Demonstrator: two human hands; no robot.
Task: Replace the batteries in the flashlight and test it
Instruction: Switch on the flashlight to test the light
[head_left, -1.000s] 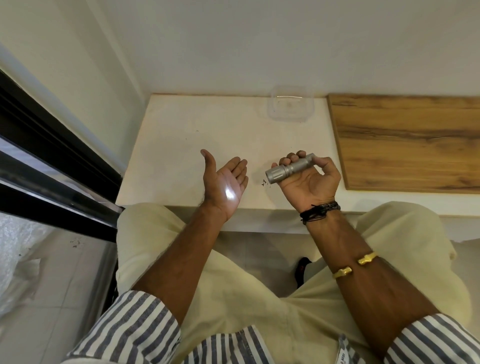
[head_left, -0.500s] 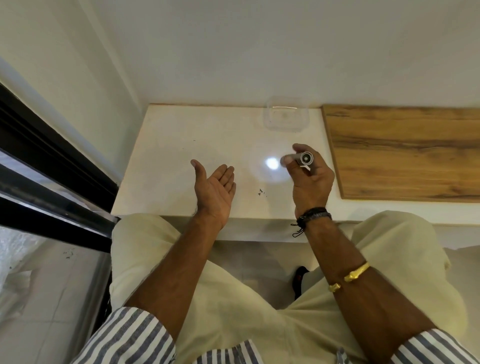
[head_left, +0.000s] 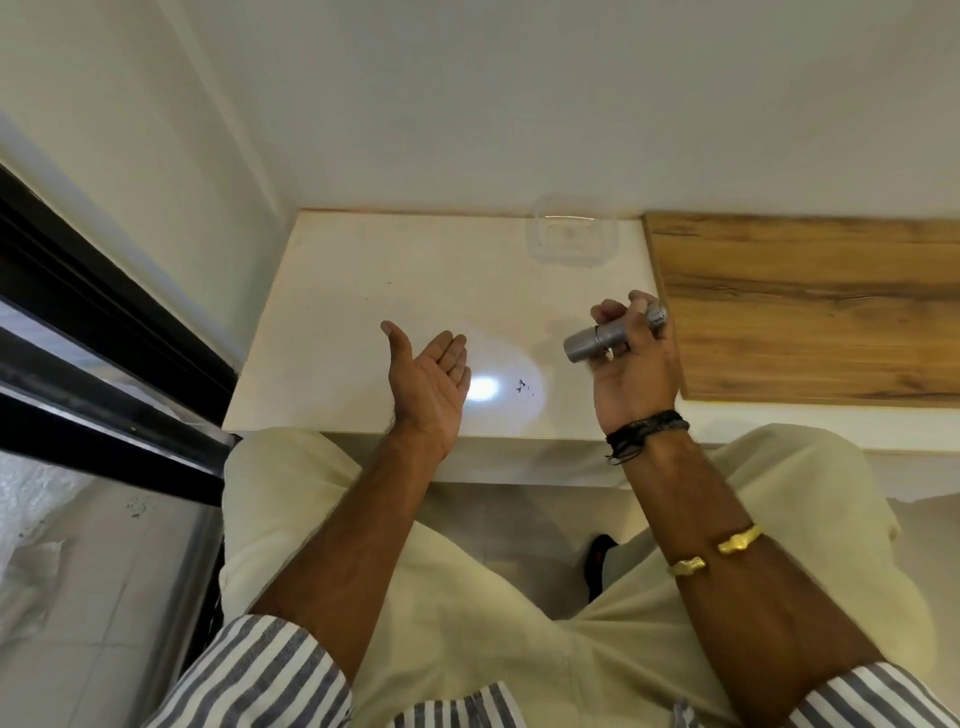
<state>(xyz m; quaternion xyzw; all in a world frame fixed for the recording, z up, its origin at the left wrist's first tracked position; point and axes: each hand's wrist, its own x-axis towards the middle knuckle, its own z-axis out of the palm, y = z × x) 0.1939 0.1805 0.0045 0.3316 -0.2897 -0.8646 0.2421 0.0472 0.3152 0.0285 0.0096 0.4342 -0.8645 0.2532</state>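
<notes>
My right hand (head_left: 635, 371) grips a small silver flashlight (head_left: 597, 340) above the white table (head_left: 363, 291), its head pointing left and down. The flashlight is lit: a bright spot (head_left: 480, 389) falls on the table just right of my left hand. My left hand (head_left: 428, 382) hovers over the table's front edge, palm turned up and to the right, fingers straight and together, thumb up. It holds nothing. No batteries are visible.
A clear plastic container (head_left: 571, 239) stands at the back of the table against the wall. A wooden board (head_left: 810, 306) covers the table's right part. A few small dark specks (head_left: 522, 385) lie near the light spot. A dark window frame (head_left: 104, 332) runs along the left.
The flashlight turned from facing the camera to pointing left and down. The light spot moved from the middle of the table toward my left hand, which stayed nearly in place.
</notes>
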